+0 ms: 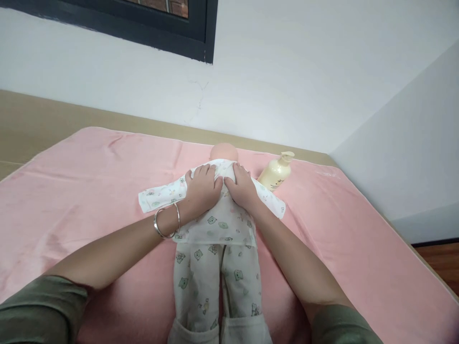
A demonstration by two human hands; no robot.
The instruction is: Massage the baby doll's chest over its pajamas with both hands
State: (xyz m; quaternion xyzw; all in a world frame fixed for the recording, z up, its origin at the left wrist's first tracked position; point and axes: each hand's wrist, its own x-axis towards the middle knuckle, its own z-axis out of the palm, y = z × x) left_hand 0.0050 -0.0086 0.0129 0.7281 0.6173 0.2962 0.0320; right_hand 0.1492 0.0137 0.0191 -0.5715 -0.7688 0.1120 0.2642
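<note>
A doll [223,224] in a white top and trousers printed with small green figures lies face down or face up, I cannot tell which; only its smooth, rounded head [224,152] shows at the far end. Its sleeves spread out to both sides. My left hand [203,188] rests flat on the upper left of the top, fingers apart. On the upper right lies my right hand [243,185], also spread on the cloth. The two thumbs nearly meet at the middle. Neither hand holds anything.
A pale yellow pump bottle [275,173] leans beside the doll's right-hand sleeve. Under everything is a pink cloth [107,177] on a wooden surface [32,117]. A white wall [272,81] with a dark window frame [172,36] stands behind.
</note>
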